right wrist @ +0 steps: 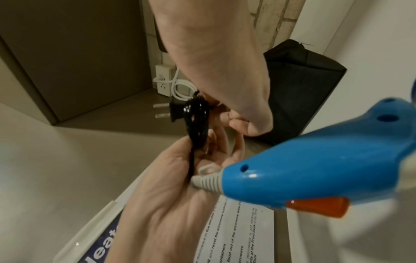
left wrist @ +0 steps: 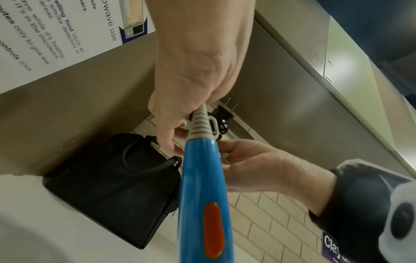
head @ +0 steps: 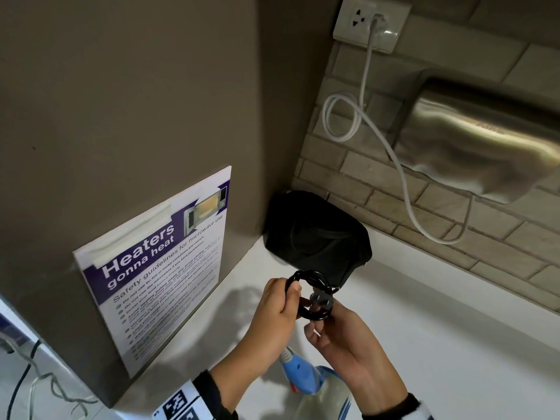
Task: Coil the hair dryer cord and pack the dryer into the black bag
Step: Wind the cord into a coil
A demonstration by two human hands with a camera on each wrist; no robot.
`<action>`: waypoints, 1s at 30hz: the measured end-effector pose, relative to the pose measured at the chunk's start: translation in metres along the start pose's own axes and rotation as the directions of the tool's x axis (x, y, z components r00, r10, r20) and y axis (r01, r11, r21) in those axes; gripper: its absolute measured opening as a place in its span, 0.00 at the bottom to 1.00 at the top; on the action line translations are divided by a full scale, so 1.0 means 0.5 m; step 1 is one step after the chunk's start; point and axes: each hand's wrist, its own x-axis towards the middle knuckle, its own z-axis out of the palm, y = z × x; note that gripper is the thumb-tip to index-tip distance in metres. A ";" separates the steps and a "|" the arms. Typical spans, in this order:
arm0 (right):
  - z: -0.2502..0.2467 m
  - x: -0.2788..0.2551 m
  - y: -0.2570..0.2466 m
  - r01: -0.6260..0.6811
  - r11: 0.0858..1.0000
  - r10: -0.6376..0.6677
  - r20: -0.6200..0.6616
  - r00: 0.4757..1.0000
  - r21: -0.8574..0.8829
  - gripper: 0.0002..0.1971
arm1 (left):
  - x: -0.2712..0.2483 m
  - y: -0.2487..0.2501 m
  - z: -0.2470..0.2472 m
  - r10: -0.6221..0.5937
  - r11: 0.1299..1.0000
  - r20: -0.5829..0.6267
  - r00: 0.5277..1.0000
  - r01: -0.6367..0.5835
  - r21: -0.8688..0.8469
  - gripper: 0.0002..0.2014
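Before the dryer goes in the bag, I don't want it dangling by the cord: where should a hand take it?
Take the hair dryer by its blue handle, from the right, near the grey ribbed collar. The handle is slim and bare below both hands. The left hand holds the coiled cord; the right hand, by the plug, seems freer.

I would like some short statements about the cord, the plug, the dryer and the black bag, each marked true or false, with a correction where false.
1. The black cord is wound into a small coil. True.
2. Only the right hand touches the coil. False: the left hand grips it too.
3. The dryer's plug sits in the wall socket. False: its prongs are free; a white cable is plugged there.
4. The blue hair dryer is outside the black bag. True.
5. The bag hangs on the wall. False: it stands on the white counter.
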 end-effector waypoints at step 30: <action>0.012 -0.108 0.029 0.341 -0.161 -0.352 0.376 0.857 -0.926 0.13 | -0.014 0.059 -0.006 -0.188 0.820 -0.041 0.981 0.133 -0.556 0.08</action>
